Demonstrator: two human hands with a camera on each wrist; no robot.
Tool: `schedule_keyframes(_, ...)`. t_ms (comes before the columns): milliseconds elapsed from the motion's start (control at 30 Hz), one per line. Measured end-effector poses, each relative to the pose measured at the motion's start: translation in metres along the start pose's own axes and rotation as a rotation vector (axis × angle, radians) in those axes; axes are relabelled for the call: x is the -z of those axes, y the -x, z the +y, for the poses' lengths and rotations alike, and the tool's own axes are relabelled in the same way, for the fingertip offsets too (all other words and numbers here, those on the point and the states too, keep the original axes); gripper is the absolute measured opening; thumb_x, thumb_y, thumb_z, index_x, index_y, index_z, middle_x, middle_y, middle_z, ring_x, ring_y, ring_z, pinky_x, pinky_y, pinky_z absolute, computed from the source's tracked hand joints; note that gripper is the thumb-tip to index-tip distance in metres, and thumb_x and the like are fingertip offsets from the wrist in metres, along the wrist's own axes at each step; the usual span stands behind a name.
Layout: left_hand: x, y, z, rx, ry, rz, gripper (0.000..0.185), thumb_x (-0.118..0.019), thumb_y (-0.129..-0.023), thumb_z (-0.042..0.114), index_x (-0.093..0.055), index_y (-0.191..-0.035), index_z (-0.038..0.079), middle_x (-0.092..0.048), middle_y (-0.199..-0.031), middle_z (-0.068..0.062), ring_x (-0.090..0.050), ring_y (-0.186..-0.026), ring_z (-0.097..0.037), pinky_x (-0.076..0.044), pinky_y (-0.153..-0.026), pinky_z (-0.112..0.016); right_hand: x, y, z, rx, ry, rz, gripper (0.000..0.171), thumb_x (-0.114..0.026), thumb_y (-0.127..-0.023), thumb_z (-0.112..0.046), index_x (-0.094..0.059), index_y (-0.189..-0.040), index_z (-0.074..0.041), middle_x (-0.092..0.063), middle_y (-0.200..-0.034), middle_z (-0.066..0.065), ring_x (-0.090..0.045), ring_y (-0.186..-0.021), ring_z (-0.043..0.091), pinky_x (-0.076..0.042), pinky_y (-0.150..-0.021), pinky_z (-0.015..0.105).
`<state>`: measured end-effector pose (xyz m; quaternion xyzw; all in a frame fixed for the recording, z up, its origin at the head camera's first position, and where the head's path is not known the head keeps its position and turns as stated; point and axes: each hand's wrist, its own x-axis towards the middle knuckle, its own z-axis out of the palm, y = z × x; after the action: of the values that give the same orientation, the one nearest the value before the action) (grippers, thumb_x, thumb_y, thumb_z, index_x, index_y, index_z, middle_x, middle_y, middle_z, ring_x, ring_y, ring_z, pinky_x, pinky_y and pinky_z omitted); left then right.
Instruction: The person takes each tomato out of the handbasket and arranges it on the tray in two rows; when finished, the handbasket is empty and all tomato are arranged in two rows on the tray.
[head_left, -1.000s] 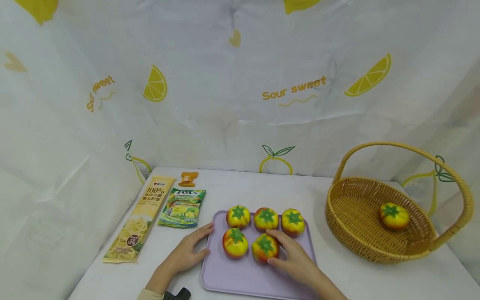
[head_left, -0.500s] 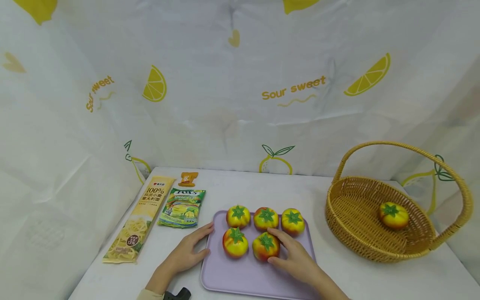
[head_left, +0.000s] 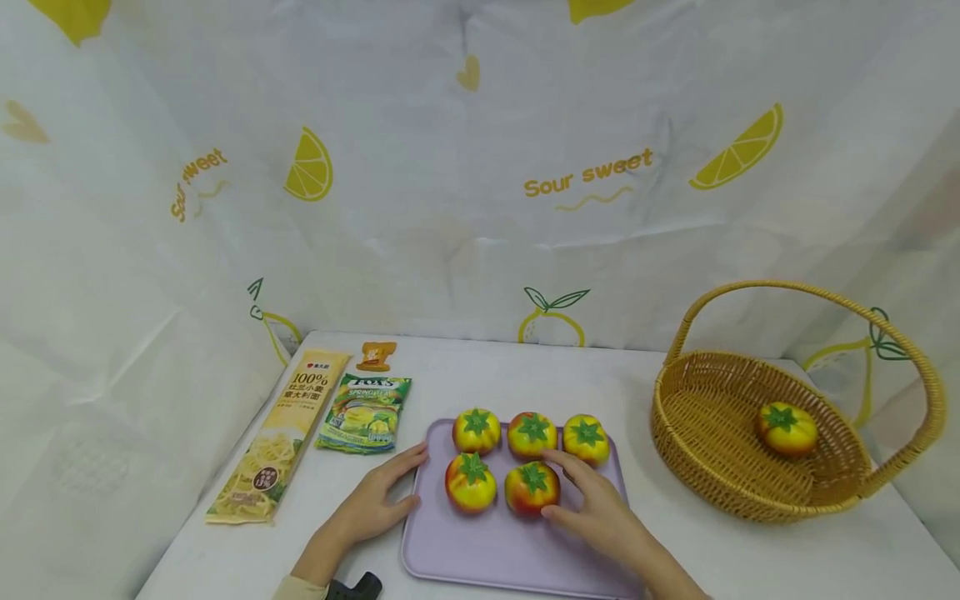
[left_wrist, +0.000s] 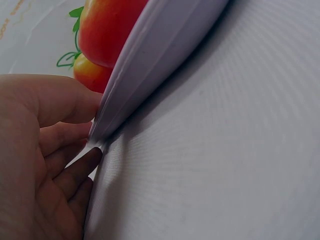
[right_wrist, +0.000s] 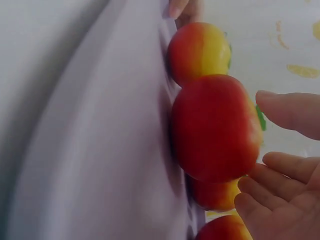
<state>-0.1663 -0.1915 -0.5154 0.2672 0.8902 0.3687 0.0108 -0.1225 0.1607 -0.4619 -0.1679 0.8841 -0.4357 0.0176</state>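
- The right hand (head_left: 600,517) lies over the lilac tray (head_left: 487,550), at about 4 o'clock from the front right tomato (head_left: 532,488). Its grip is released: the fingers are spread and almost straight around this tomato, with the thumb low on its near side and the other fingers above its far right side.
- In the right wrist view the same tomato (right_wrist: 215,127) is red with a little yellow, and the fingertips (right_wrist: 287,167) stand just beside it. I cannot tell if they touch the skin already.
- The left hand (head_left: 375,504) lies flat on the white table (head_left: 712,558), at 9 o'clock from the tray. Its grip is also released; the straight fingers press against the left rim of the tray, which the left wrist view shows from close (left_wrist: 150,65).
- Five toy tomatoes stand on the tray. The back row has three: left (head_left: 476,430), middle (head_left: 532,435) and right (head_left: 586,439). The front row has two: the front left tomato (head_left: 470,483) and the one by the right hand.
- A wicker basket (head_left: 720,492) with a tall handle stands at 3 o'clock from the tray, well apart from it. One more tomato (head_left: 787,428) lies inside it.
- At 9 to 10 o'clock from the tray lie a long pasta packet (head_left: 281,437), a green snack bag (head_left: 365,414) and, behind that bag, a small orange sachet (head_left: 376,356).
- A white cloth with lemon prints and the words "Sour sweet" (head_left: 588,175) hangs behind the table.
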Motion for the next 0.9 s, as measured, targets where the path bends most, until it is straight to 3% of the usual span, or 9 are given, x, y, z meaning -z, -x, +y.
schedule_keyframes(167, 0.000, -0.001, 0.000, -0.005, 0.003, -0.005, 0.056, -0.065, -0.084, 0.020, -0.050, -0.137, 0.012, -0.040, -0.150, 0.001, -0.039, -0.137, -0.023, -0.034, -0.112, -0.045, 0.013, 0.001, -0.001, -0.041, -0.007, 0.034, 0.069, -0.076, -0.079, -0.022, -0.044, -0.139, -0.011, -0.048, -0.142, 0.011, -0.047, -0.129, 0.035, -0.042, -0.104, 0.052)
schedule_keyframes(300, 0.000, -0.001, 0.001, -0.002, 0.013, -0.006, 0.055, -0.064, -0.084, 0.020, -0.050, -0.137, 0.011, -0.040, -0.150, -0.001, -0.039, -0.137, -0.025, -0.033, -0.112, -0.047, 0.029, 0.004, -0.001, 0.034, 0.039, 0.100, 0.068, -0.076, -0.078, -0.016, -0.046, -0.138, -0.008, -0.048, -0.140, 0.017, -0.049, -0.125, 0.039, -0.046, -0.099, 0.053)
schedule_keyframes(400, 0.000, 0.000, 0.002, -0.004, 0.002, -0.001, 0.055, -0.064, -0.084, 0.020, -0.050, -0.137, 0.011, -0.040, -0.150, -0.001, -0.039, -0.137, -0.025, -0.033, -0.112, -0.048, 0.045, 0.008, 0.002, 0.099, 0.078, 0.155, 0.067, -0.076, -0.078, -0.013, -0.046, -0.137, -0.005, -0.049, -0.139, 0.018, -0.050, -0.124, 0.035, -0.048, -0.101, 0.032)
schedule_keyframes(500, -0.001, 0.000, 0.001, -0.005, -0.007, 0.001, 0.055, -0.064, -0.084, 0.020, -0.050, -0.137, 0.012, -0.040, -0.150, 0.000, -0.039, -0.137, -0.025, -0.033, -0.112, -0.047, 0.066, 0.013, 0.005, 0.111, 0.111, 0.214, 0.065, -0.075, -0.080, -0.014, -0.045, -0.137, -0.003, -0.049, -0.138, 0.018, -0.048, -0.127, 0.011, -0.037, -0.100, 0.005)
schedule_keyframes(533, -0.001, 0.000, 0.001, -0.005, -0.005, 0.000, 0.055, -0.064, -0.084, 0.019, -0.050, -0.137, 0.012, -0.040, -0.150, 0.000, -0.039, -0.137, -0.025, -0.033, -0.112, -0.047, 0.073, 0.015, 0.007, 0.104, 0.120, 0.230, 0.065, -0.074, -0.080, -0.014, -0.045, -0.137, -0.002, -0.050, -0.138, 0.018, -0.044, -0.127, 0.002, -0.031, -0.098, -0.001)
schedule_keyframes(633, -0.001, 0.000, 0.001, -0.002, 0.000, -0.003, 0.055, -0.064, -0.084, 0.020, -0.050, -0.137, 0.012, -0.040, -0.150, 0.000, -0.039, -0.137, -0.025, -0.033, -0.112, -0.048, 0.097, 0.022, 0.015, 0.070, 0.180, 0.291, 0.064, -0.074, -0.081, -0.016, -0.045, -0.136, 0.000, -0.049, -0.136, 0.022, -0.039, -0.122, -0.010, -0.025, -0.093, -0.008)
schedule_keyframes(700, -0.001, 0.000, 0.001, 0.000, 0.003, -0.005, 0.055, -0.064, -0.084, 0.020, -0.050, -0.137, 0.012, -0.040, -0.150, 0.000, -0.039, -0.137, -0.025, -0.033, -0.112, -0.048, 0.112, 0.027, 0.022, 0.034, 0.215, 0.319, 0.065, -0.073, -0.082, -0.017, -0.043, -0.137, 0.000, -0.048, -0.136, 0.024, -0.042, -0.124, -0.003, -0.024, -0.091, -0.010)
schedule_keyframes(867, -0.001, 0.000, 0.001, -0.001, -0.003, -0.002, 0.056, -0.064, -0.084, 0.020, -0.050, -0.137, 0.013, -0.040, -0.150, 0.000, -0.039, -0.137, -0.024, -0.032, -0.112, -0.048, 0.149, 0.039, 0.042, -0.086, 0.232, 0.337, 0.071, -0.068, -0.087, -0.022, -0.032, -0.146, -0.003, -0.038, -0.143, 0.030, -0.037, -0.130, 0.045, -0.018, -0.087, -0.013)
schedule_keyframes(900, -0.001, 0.000, 0.001, 0.000, 0.000, -0.002, 0.056, -0.064, -0.084, 0.020, -0.050, -0.137, 0.013, -0.040, -0.150, 0.000, -0.039, -0.137, -0.024, -0.032, -0.112, -0.048, 0.156, 0.042, 0.047, -0.124, 0.243, 0.333, 0.073, -0.066, -0.088, -0.025, -0.029, -0.147, -0.004, -0.036, -0.144, 0.031, -0.035, -0.128, 0.051, -0.023, -0.094, -0.008)
